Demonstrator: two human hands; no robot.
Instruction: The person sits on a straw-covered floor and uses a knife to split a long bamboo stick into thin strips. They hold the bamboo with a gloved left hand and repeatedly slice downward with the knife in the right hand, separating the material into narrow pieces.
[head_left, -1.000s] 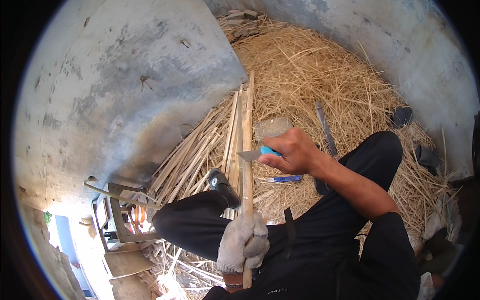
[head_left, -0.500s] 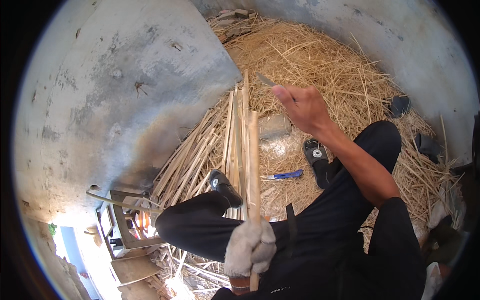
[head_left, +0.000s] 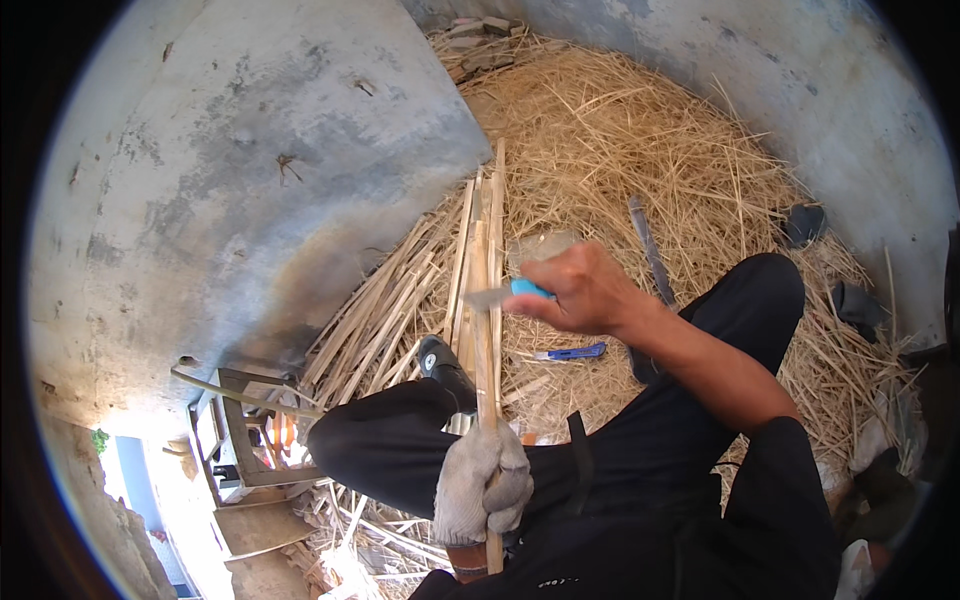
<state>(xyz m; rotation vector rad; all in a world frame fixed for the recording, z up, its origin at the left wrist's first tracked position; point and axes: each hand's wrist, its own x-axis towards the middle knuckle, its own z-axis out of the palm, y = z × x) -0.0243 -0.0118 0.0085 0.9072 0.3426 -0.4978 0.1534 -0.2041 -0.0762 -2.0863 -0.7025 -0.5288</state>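
Near the bottom centre, my gloved left hand [head_left: 483,483] is closed around a long bamboo strip [head_left: 484,330] that runs up and away from me over my knee toward the straw pile [head_left: 640,150]. My bare right hand [head_left: 585,290], to the right and farther off, grips a blue-handled knife [head_left: 505,294]; its blade points left and meets the strip's right edge. More split strips [head_left: 395,310] lie fanned to the left, and a blue cutter [head_left: 570,353] rests on the straw.

Rural outdoor work yard — straw pile [head_left: 640,150], split bamboo strips [head_left: 400,310], weathered concrete wall [head_left: 250,180]
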